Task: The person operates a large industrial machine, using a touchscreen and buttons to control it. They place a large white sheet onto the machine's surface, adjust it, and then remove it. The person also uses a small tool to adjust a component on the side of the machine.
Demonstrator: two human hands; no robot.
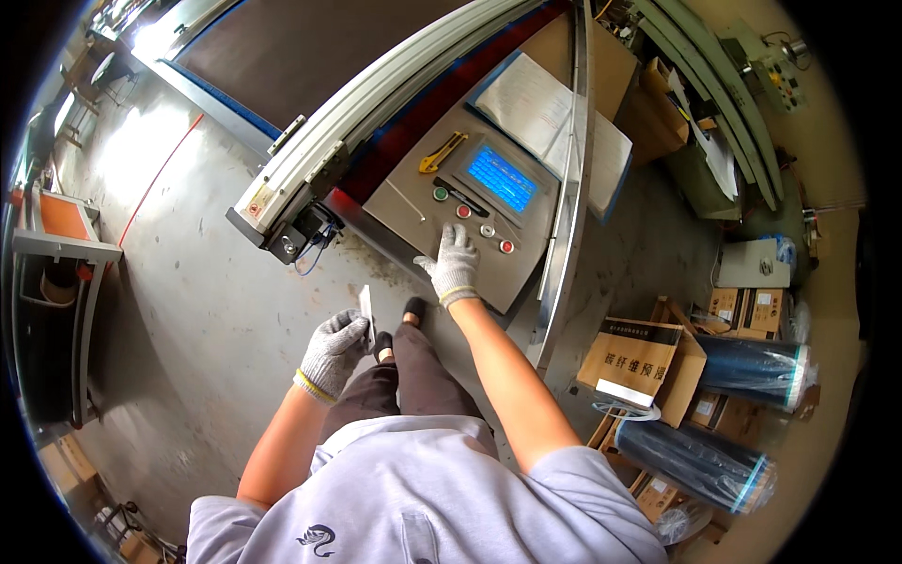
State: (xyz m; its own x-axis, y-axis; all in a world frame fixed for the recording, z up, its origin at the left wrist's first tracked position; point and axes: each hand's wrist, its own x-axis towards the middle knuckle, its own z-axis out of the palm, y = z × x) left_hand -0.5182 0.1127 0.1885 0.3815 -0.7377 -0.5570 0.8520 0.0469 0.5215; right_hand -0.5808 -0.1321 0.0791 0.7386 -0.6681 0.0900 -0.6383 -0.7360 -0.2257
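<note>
A knitted grey work glove covers each of my hands. My left hand (334, 348) is closed around a thin flat pale strip (366, 305), which stands up out of the fingers; its kind I cannot make out. My right hand (454, 260) lies over the sloping metal control panel (390, 202), empty, with the fingers stretched toward the red button (463, 211). Whether a fingertip touches the panel is unclear. Near it are a green button (440, 194), a second red button (506, 246) and a lit blue screen (501, 177). A yellow utility knife (443, 152) rests beside the screen.
A long machine beam (376, 94) runs beside a dark flat bed (282, 56). An open book (531, 103) lies beyond the screen. Cardboard boxes (634, 357) and plastic-wrapped dark rolls (695, 461) stand at the right. At the left is a metal-framed table (66, 246).
</note>
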